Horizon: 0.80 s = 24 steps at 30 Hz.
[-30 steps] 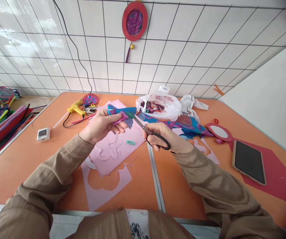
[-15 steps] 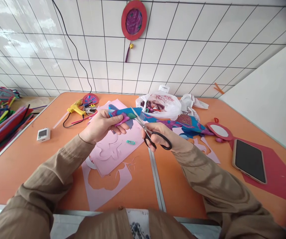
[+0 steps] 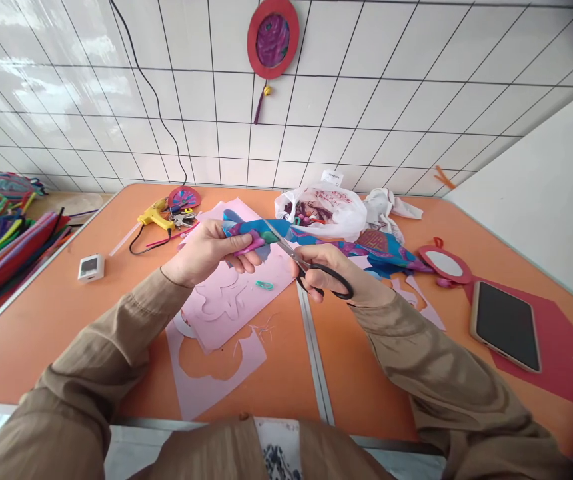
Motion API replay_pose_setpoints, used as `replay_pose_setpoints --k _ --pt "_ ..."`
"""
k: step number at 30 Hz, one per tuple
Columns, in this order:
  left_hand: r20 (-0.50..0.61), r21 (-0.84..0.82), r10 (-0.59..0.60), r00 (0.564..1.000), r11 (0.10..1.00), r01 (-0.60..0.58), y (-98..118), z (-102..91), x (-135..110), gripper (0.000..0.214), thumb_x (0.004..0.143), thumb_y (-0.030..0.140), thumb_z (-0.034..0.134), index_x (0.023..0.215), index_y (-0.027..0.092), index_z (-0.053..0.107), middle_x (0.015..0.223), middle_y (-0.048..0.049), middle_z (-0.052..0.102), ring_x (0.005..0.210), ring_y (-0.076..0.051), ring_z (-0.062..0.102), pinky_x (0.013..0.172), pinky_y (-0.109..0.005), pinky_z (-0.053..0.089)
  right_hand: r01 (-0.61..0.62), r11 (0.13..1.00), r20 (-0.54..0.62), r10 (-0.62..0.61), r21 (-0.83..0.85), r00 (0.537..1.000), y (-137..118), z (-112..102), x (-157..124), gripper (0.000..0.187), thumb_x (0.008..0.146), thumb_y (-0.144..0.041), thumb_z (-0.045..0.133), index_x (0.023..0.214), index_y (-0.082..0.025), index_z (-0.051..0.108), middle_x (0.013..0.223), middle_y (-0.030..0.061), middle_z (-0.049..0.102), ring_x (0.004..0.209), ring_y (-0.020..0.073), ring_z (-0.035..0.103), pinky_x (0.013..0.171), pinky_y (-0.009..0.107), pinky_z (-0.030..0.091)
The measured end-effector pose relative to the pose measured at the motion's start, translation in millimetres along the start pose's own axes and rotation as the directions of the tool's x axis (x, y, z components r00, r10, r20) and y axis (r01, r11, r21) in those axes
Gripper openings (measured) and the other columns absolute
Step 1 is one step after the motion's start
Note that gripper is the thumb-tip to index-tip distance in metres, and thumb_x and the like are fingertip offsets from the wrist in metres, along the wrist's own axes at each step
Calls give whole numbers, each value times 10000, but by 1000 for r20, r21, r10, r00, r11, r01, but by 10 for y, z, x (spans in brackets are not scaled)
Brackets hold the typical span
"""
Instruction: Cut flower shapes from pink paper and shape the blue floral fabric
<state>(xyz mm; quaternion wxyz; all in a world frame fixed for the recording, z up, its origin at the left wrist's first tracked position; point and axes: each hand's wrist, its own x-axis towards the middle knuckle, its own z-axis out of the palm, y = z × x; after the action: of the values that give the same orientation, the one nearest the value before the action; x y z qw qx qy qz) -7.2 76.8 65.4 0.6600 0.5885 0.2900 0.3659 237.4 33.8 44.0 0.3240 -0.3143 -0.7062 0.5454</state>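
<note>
My left hand (image 3: 211, 252) is closed on a piece of blue and purple patterned cloth (image 3: 251, 233), held a little above the orange table (image 3: 51, 313). My right hand (image 3: 334, 270) grips black-handled scissors (image 3: 311, 267). Their blades are parted and meet the cloth just right of my left fingers. More of the same cloth (image 3: 384, 250) trails to the right over the table. Under my hands lie pink paper sheets (image 3: 226, 303) with shapes cut out of them.
A white plastic bag (image 3: 324, 210) and a yellow glue gun (image 3: 154, 215) with keys lie at the back. A small white device (image 3: 90, 267) sits left, coloured strips (image 3: 1, 253) beyond it. A phone (image 3: 505, 325) rests on red paper (image 3: 561, 360) at right, near a round mirror (image 3: 444, 263).
The scissor blades have shifted a little along the cloth and my right hand has moved slightly right. My left hand keeps its hold.
</note>
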Motion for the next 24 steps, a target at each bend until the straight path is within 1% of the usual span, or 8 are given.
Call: replay_pose_setpoints --k 3,7,10,15,18,20,22,24 --pt "14 -15 -12 1000 1000 13 3 -8 6 350 682 452 884 722 120 781 684 -84 775 529 -167 721 465 -206 563 -23 1000 -10 22 -2 1000 21 -14 -5 539 764 -672 726 789 -161 556 588 -61 477 397 63 475 355 187 354" --pt "26 -34 -17 1000 999 18 -1 -24 11 340 681 425 891 735 110 776 682 -80 775 532 -167 723 461 -204 564 -38 999 -35 37 -33 999 11 -26 -15 571 743 -701 722 776 -157 550 581 -66 461 384 59 463 348 185 293" --pt "35 -50 -11 999 999 13 -12 -34 12 333 695 413 885 751 104 774 679 -85 774 531 -164 719 455 -203 559 -37 998 -56 35 -50 998 -15 -23 -17 589 739 -720 713 769 -156 544 579 -70 450 384 53 451 366 189 279" --pt "36 -67 -12 999 998 15 -20 -39 21 328 685 400 892 714 101 758 664 -84 769 513 -156 708 439 -195 551 -45 997 -58 41 -65 997 -7 -30 -9 595 727 -728 717 753 -163 531 575 -71 442 379 56 450 355 192 244" --pt "35 -74 -12 999 997 15 -21 -43 25 330 684 396 894 717 98 757 662 -88 769 511 -158 707 434 -194 550 -44 997 -58 41 -68 997 27 -38 -5 593 726 -724 721 754 -163 532 571 -75 440 374 54 448 350 188 252" --pt "36 -82 -14 999 997 17 -24 -45 24 332 685 396 894 705 95 755 666 -91 770 510 -156 707 438 -191 551 -55 997 -49 52 -51 997 37 -34 -7 579 728 -709 732 768 -166 535 584 -75 450 376 55 459 346 186 278" --pt "38 -93 -23 999 995 26 -30 -44 22 332 682 397 897 706 96 757 668 -87 771 514 -155 710 444 -188 554 -58 998 -26 57 -29 998 26 -22 -15 584 734 -718 723 797 -165 546 616 -64 481 402 68 503 363 193 326" --pt "42 -94 -31 999 995 35 -35 -39 20 333 682 402 897 724 100 763 669 -82 772 523 -159 716 450 -190 560 -42 999 -1 42 -26 999 -1 -10 -26 620 741 -760 687 830 -160 556 644 -47 516 450 85 554 414 210 381"
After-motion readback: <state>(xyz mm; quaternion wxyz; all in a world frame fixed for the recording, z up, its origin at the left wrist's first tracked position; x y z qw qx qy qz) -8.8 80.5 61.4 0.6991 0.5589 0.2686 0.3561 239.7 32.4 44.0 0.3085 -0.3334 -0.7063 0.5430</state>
